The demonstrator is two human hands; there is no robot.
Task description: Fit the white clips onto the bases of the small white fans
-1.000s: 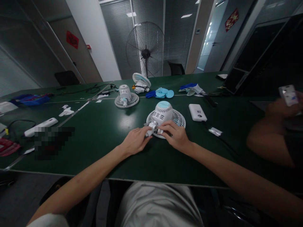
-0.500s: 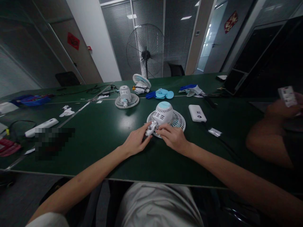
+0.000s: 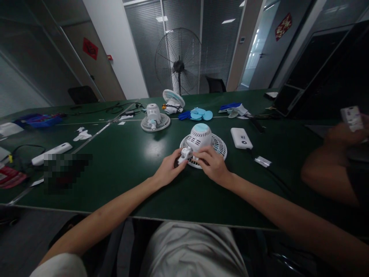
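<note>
2 bare hands of ours, the left hand (image 3: 168, 169) and the right hand (image 3: 213, 163), meet at a small white fan (image 3: 201, 137) in the head view. We have it right in front of us on the green table (image 3: 121, 165), face down, its round grille (image 3: 220, 147) against the surface and its light-blue-capped motor housing upward. Our left thumb and fingers pinch the white clip (image 3: 183, 155) at the fan's near side. Our right hand is curled, its fingertips at the same joint, just beside the left; we cannot tell whether they pinch a part there.

Beyond, we see 2 more small fans: 1 face-down fan (image 3: 152, 115) to the left, and 1 tilted fan (image 3: 173, 102) farther back. Near them lie a light-blue blade (image 3: 201, 113) and a blue glove (image 3: 184, 115), with more gloves (image 3: 235, 109) to the right. To the right of our fan rest a white device (image 3: 241, 138) and a clear packet (image 3: 263, 161). At the far right, 1 co-worker's hand (image 3: 341, 134), blurred, holds a pale object (image 3: 352, 118). Behind the table stands 1 large fan (image 3: 178, 66).
</note>
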